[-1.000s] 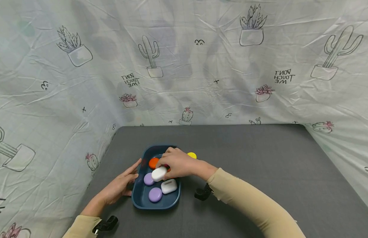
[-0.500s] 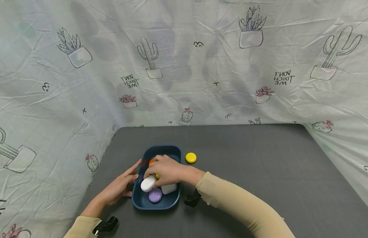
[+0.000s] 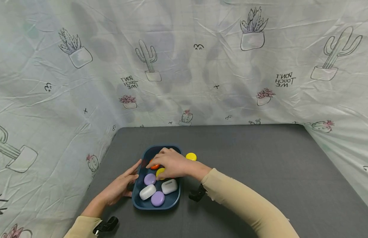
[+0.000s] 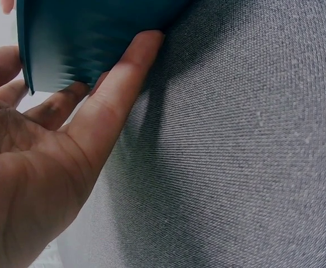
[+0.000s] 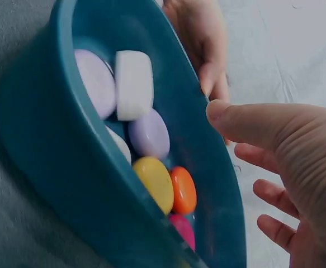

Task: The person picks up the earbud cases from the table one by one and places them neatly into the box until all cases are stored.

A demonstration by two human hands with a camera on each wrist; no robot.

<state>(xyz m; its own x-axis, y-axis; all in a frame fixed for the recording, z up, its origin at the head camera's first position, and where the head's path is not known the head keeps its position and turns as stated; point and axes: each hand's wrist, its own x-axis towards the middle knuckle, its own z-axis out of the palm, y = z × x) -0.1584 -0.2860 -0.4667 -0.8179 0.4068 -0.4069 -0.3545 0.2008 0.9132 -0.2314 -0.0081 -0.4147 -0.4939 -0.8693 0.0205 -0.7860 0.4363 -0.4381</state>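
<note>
A dark blue rectangular tray [image 3: 172, 202] with rounded corners stands on the table. My left hand [image 3: 116, 188] touches its left side with extended fingers; the left wrist view shows fingertips against the outer wall. Over the tray's right side hovers my right hand [image 3: 173, 164], fingers apart, nothing between them. Inside lie two purple discs [image 3: 158, 199], a white rounded block [image 3: 147, 192], a white case-like block [image 3: 169, 186] with a grey mark, a yellow disc [image 3: 161, 173] and an orange disc [image 3: 154, 165]. A pink piece [image 5: 182, 229] shows in the right wrist view.
Another yellow disc [image 3: 191, 156] lies on the grey cloth-covered table [image 3: 246, 152], just outside the tray's right edge. A white curtain [image 3: 184, 66] with cactus drawings hangs behind and to the left.
My right hand carried the white rounded block towards the near left of the tray, let it go there, then moved back up and right. The left hand has stayed at the tray's side.
</note>
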